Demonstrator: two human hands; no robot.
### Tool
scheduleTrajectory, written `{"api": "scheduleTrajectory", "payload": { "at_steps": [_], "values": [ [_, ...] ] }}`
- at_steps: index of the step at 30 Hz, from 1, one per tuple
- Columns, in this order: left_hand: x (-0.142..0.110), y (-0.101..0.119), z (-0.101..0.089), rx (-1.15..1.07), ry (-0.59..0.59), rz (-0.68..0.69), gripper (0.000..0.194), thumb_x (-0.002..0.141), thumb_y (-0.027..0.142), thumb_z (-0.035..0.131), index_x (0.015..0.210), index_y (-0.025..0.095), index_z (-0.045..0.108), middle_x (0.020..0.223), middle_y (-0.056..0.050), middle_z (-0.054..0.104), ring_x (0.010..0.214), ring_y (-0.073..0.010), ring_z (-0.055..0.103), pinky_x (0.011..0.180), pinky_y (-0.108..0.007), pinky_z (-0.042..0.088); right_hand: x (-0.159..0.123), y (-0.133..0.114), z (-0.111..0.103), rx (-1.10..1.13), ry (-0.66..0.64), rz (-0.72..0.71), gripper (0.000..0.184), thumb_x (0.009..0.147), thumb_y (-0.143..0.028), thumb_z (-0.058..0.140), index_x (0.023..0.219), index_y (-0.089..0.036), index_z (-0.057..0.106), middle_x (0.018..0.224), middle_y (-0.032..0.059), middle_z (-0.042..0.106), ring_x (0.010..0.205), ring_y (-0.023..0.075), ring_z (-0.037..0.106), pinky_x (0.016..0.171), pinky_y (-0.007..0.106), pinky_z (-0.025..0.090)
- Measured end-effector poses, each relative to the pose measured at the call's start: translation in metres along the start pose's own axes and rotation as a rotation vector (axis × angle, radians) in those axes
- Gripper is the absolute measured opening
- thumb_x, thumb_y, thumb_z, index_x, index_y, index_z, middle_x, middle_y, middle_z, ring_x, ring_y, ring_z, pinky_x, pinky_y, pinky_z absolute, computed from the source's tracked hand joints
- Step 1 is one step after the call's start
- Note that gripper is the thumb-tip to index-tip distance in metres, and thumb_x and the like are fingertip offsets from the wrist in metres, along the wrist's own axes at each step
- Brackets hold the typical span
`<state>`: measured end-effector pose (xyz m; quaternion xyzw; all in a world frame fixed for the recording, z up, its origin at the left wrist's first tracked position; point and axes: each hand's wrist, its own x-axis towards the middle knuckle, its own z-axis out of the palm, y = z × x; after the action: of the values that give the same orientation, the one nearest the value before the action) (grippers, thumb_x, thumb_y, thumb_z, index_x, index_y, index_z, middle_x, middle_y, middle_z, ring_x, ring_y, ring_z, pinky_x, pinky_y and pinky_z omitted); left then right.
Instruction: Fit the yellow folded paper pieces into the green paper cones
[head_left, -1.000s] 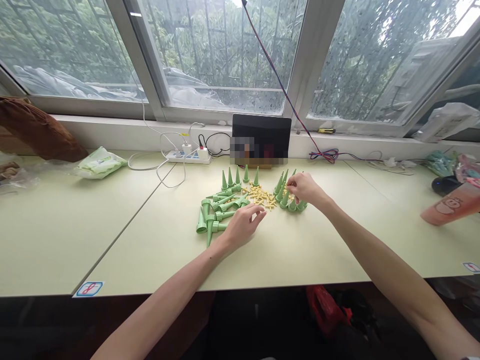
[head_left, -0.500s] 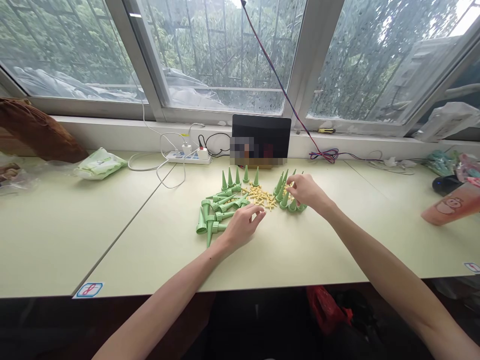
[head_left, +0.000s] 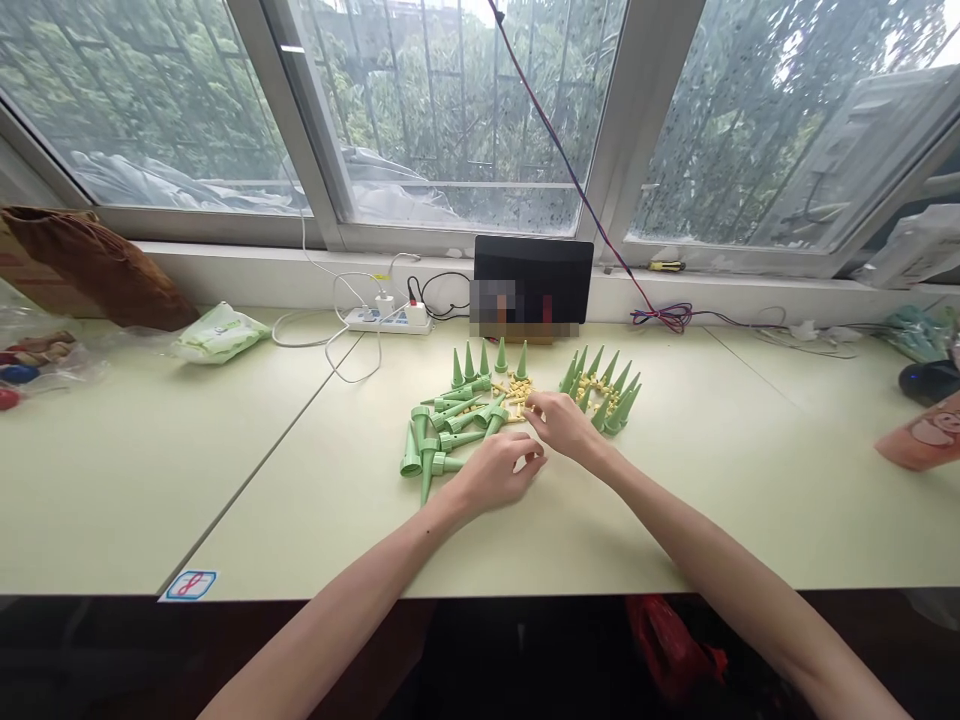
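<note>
My right hand (head_left: pixel 561 422) reaches down at the near right side of a pile of small yellow plastic pieces (head_left: pixel 517 388). Its thumb and fingers are pinched together; whatever lies between them is too small to make out. Just below it, my left hand (head_left: pixel 501 470) rests low over the table, fingers curled and thumb close to the forefinger, contents hidden. Beside the left hand lies a heap of hollow green plastic spikes (head_left: pixel 450 412). Several green spikes (head_left: pixel 501 356) stand point up behind the pile. More upright spikes (head_left: pixel 616 415) form a ring at the right, with yellow pieces (head_left: pixel 596 390) inside it.
Behind the pile stands a dark screen (head_left: pixel 534 280). A white power strip (head_left: pixel 390 318) with cables lies left of it. A green-white packet (head_left: pixel 219 334) is at the left, a pink cup (head_left: pixel 922 432) at the far right. Bundled wires (head_left: pixel 664 317) lie along the sill.
My right hand has moved left from the ring of upright spikes to the yellow pile. My left hand stays close to its place. The view has shifted slightly.
</note>
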<state>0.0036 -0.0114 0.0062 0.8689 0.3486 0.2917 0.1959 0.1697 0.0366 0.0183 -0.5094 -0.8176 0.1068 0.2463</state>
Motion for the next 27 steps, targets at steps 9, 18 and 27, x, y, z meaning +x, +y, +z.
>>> {"api": "scheduleTrajectory", "payload": {
  "at_steps": [9,18,27],
  "values": [
    [-0.003,0.001,0.004,0.027,-0.091,0.107,0.028,0.092,0.021,0.049,0.069,0.02,0.063,0.065,-0.003,0.063,0.055,-0.0142,0.052,0.054,-0.03,0.035,0.01,-0.004,0.027,0.071,0.068,-0.084,0.029,0.095,-0.041,0.061,0.114,-0.02,0.066,0.108,0.0098,0.065,0.08,0.0188,0.063,0.071,0.03,0.049],
    [-0.002,-0.001,0.005,0.081,-0.111,0.135,0.031,0.094,0.022,0.049,0.065,0.019,0.059,0.064,-0.003,0.06,0.057,-0.0151,0.052,0.056,-0.03,0.035,0.008,0.002,0.045,0.166,0.108,-0.149,0.022,0.098,-0.028,0.056,0.117,-0.021,0.065,0.111,0.0098,0.066,0.097,0.0225,0.065,0.084,0.033,0.052],
    [-0.001,-0.003,0.006,0.074,-0.103,0.122,0.03,0.095,0.021,0.049,0.068,0.018,0.062,0.067,-0.003,0.062,0.059,-0.0147,0.053,0.058,-0.029,0.037,0.011,0.004,0.051,0.169,0.103,-0.136,0.018,0.097,-0.02,0.055,0.111,-0.019,0.067,0.11,0.0103,0.068,0.097,0.0224,0.065,0.086,0.034,0.052]
  ]
}}
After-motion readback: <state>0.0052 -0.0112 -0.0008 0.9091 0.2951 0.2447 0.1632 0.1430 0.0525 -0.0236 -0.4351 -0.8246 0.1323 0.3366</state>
